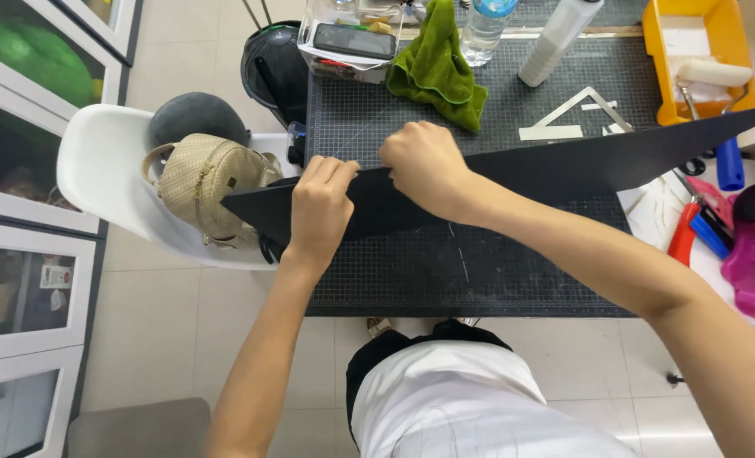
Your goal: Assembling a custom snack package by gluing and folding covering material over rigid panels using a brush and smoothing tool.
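holding a long black sheet (513,174) across our cutting mat (479,263).
our left hand (320,208) grips its narrow end, fingers curled over the edge; our right hand (424,165) is closed, pinching the upper edge.

Bright, even indoor light — soft shadows, sharp focus, edges slightly bowed

A dark gridded cutting mat (496,271) is covering the table, bearing a black sheet (521,174), a green cloth (437,68) far left, and a yellow tray (699,51) far right.
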